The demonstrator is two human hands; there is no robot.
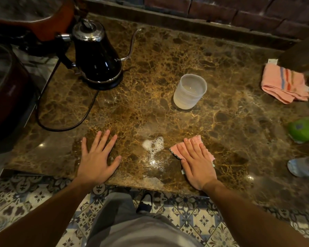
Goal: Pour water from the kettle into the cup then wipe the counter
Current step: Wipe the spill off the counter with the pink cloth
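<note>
Both hands are down on the brown marble counter (221,56) near its front edge. The left hand (96,157) lies flat, fingers spread wide and straight, palm on the bare stone, holding nothing. The right hand (196,161) is flat too, fingers straight and together, pressing a small pink cloth (178,148) against the counter; the cloth's scalloped edge pokes out to the left of the fingers and a corner shows beyond the fingertips.

Between the two hands sits a foamy puddle (153,145), white bubbles on top and a thin wet trail running toward the counter's edge. The cloth lies just beside it, to the right, not quite touching the foam.

Further back, the cup (190,91), a frosted translucent tumbler, stands upright near the middle of the counter with water in it. The kettle (96,56), black and glossy with a chrome lid and a slim gooseneck spout pointing right, sits on its base at the back left, well apart from the cup. Its black cord (66,128) loops forward across the stone toward the left hand.

Over at the right edge: a folded pink striped towel (284,84), a green packet (304,129) below it, and a blurred pale object at the very edge that I can't make out.
</note>
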